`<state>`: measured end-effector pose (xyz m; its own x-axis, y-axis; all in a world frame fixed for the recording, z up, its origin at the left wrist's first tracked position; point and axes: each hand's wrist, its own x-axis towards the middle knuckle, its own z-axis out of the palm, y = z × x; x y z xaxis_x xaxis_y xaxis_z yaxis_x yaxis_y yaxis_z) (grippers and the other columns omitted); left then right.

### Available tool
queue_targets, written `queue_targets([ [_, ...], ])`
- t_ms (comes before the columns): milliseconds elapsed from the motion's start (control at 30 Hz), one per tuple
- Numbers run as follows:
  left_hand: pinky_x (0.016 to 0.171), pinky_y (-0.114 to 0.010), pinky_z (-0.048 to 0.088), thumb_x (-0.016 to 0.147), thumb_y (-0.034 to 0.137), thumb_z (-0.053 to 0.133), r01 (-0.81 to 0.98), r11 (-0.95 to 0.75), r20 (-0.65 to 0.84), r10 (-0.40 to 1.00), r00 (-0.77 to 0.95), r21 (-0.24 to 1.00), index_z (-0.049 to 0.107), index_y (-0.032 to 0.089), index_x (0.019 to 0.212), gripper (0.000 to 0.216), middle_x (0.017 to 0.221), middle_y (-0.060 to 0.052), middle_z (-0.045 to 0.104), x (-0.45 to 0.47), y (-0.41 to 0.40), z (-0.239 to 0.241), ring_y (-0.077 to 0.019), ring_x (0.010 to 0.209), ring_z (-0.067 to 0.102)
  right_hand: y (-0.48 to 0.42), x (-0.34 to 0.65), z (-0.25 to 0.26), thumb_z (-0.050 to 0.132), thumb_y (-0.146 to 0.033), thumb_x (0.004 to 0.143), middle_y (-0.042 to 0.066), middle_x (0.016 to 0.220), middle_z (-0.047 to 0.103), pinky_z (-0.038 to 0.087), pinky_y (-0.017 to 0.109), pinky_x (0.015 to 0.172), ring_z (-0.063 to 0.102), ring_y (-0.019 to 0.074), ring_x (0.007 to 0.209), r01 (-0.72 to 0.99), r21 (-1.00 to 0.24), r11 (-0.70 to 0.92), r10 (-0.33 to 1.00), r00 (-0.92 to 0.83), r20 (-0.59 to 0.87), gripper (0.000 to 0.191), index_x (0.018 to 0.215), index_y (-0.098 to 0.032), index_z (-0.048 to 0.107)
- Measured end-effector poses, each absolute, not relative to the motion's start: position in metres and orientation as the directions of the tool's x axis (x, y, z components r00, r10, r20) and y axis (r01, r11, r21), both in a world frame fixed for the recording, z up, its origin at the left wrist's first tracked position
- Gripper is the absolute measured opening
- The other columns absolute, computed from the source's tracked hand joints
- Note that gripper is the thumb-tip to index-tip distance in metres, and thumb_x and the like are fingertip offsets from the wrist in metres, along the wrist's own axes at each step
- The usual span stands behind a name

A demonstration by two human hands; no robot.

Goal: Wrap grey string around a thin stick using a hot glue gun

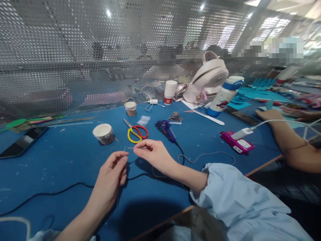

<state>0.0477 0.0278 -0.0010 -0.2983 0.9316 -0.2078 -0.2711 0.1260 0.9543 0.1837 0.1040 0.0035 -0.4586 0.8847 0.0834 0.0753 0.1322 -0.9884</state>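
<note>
In the head view, my left hand [111,174] is closed in a pinch on a thin grey thread [124,148], whose short end sticks up above the fingertips. My right hand [154,154] pinches a small, thin brownish piece [130,148], too small to name. The fingertips of both hands face each other, a little apart. Just beyond them lie scissors [137,133] with red and yellow handles. A paper cup [103,134], brown around its lower part, stands left of the scissors. To the right rests a blue glue gun [165,130].
A smaller cup with a handle [130,108], stacked paper cups [170,91], a backpack [207,80] and a bottle [225,96] stand farther back. A phone [23,142] lies left, a pink power bank [238,142] right. Cables cross the table. Another person's arm [288,144] reaches in at right.
</note>
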Motion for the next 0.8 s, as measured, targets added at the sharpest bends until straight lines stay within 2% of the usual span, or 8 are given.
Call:
queue_targets([
  [267,0.037,-0.018,0.021,0.07,0.042,0.07,-0.246,0.138,-0.213,0.927,-0.31,0.959,0.066,0.017,0.088,0.031,0.048,0.009,0.032,0.0478,0.0267,-0.0034,-0.005,0.04,0.026,0.1022,0.1853,0.0063,0.062,-0.037,0.075,-0.004,0.058,0.047,0.029,0.02,0.05,0.035,0.0076,0.054,0.095,-0.98,0.177,0.891,-0.438,0.118,0.023,0.077,-0.015,0.067],
  [467,0.037,-0.018,0.022,0.071,0.043,0.069,-0.196,0.153,-0.212,0.921,-0.327,0.968,0.064,0.019,0.096,0.034,0.046,0.009,0.036,0.0474,0.0266,-0.005,-0.0057,0.04,0.03,0.1001,0.1859,0.0088,0.061,-0.034,0.075,-0.004,0.055,0.045,0.027,0.021,0.049,0.033,0.0073,0.052,0.119,-0.973,0.198,0.891,-0.436,0.128,0.02,0.074,-0.015,0.066],
  [567,0.037,-0.018,0.022,0.071,0.043,0.069,-0.197,0.148,-0.206,0.926,-0.318,0.969,0.064,0.02,0.095,0.034,0.046,0.009,0.037,0.0466,0.0262,-0.005,-0.0059,0.039,0.03,0.1001,0.1858,0.0095,0.061,-0.033,0.075,-0.004,0.056,0.045,0.028,0.021,0.049,0.034,0.0073,0.052,0.129,-0.971,0.204,0.892,-0.433,0.13,0.019,0.073,-0.015,0.066],
  [700,0.038,-0.019,0.027,0.071,0.042,0.068,-0.135,0.123,-0.162,0.929,-0.334,0.983,0.064,0.019,0.092,0.032,0.049,0.006,0.046,0.046,0.0251,-0.0044,-0.0068,0.04,0.036,0.1004,0.1847,0.0079,0.061,-0.034,0.075,-0.005,0.055,0.045,0.028,0.021,0.049,0.033,0.0075,0.052,0.118,-0.973,0.196,0.892,-0.434,0.128,0.019,0.073,-0.016,0.065],
  [800,0.038,-0.019,0.026,0.069,0.042,0.07,-0.157,0.125,-0.172,0.924,-0.341,0.98,0.065,0.019,0.089,0.031,0.05,0.007,0.044,0.0458,0.025,-0.0042,-0.0065,0.041,0.036,0.1001,0.184,0.0059,0.061,-0.035,0.075,-0.005,0.055,0.043,0.027,0.021,0.049,0.032,0.0075,0.052,0.11,-0.974,0.199,0.89,-0.436,0.132,0.02,0.073,-0.016,0.065],
])
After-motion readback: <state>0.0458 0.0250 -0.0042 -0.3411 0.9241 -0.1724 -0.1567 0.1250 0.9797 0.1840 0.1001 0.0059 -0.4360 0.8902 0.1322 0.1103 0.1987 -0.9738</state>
